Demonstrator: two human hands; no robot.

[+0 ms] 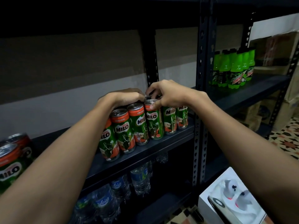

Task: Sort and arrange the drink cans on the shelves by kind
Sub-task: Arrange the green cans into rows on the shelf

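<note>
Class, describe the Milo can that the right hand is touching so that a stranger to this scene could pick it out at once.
Find the dark metal shelf with a row of green Milo cans along its front edge. The right hand comes down on the can fourth from the row's left end. Only this can has a thumb pressed against its orange top band.

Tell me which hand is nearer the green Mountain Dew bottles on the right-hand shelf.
Right. The right hand grips a Milo can at the right end of the row, on the side toward the Mountain Dew bottles. The left hand rests on can tops farther left.
</note>
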